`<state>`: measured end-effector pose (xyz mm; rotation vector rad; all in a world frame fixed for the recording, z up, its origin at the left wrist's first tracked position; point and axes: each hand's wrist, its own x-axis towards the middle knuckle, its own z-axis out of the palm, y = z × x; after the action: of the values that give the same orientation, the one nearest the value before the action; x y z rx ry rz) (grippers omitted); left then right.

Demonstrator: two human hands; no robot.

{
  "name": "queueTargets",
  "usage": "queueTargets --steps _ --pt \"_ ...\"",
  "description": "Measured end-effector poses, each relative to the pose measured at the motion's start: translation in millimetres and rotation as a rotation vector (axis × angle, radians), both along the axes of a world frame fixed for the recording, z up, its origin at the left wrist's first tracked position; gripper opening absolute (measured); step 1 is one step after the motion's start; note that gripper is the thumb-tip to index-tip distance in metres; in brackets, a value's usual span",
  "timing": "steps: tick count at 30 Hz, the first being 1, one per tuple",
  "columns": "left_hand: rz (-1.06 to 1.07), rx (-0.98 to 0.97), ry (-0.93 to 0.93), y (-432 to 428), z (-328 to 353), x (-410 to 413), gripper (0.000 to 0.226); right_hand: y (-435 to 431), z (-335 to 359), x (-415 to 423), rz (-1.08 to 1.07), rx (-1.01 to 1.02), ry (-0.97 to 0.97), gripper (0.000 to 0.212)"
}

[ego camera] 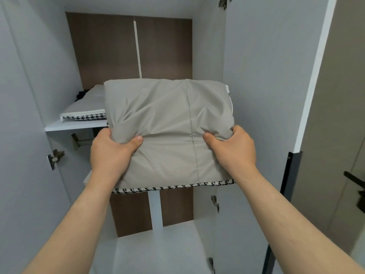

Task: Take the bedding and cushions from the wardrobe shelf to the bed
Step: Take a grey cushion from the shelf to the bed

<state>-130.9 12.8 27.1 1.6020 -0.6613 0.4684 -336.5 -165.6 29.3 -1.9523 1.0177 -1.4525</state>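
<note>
Grey cushion, houndstooth bottom edge, held up at the front of the wardrobe shelf. Left hand and right hand each grip its near part, thumbs on top. White tag on its right edge: print too small to read. Second houndstooth-edged piece lies on the shelf, left.

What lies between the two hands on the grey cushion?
In the head view, only creased fabric of the grey cushion lies between the left hand and the right hand, crossed by a stitched seam nearer the right.
</note>
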Motion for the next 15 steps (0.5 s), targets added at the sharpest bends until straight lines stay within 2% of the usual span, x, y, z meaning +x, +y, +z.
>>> queueTargets --steps 7,11,15 --pt "-0.121 0.093 0.065 48.4 -71.7 -40.4 0.044 81.5 -63.3 -60.4 -0.075 0.132 0.083 0.047" --pt "-0.185 0.159 0.124 73.4 -113.7 -47.6 0.039 129.5 -93.4 -79.3 -0.194 0.230 0.163 0.049" --pt "-0.256 0.250 0.191 90.9 -144.2 -51.4 0.045 172.9 -119.5 -95.4 -0.307 0.309 0.214 0.050"
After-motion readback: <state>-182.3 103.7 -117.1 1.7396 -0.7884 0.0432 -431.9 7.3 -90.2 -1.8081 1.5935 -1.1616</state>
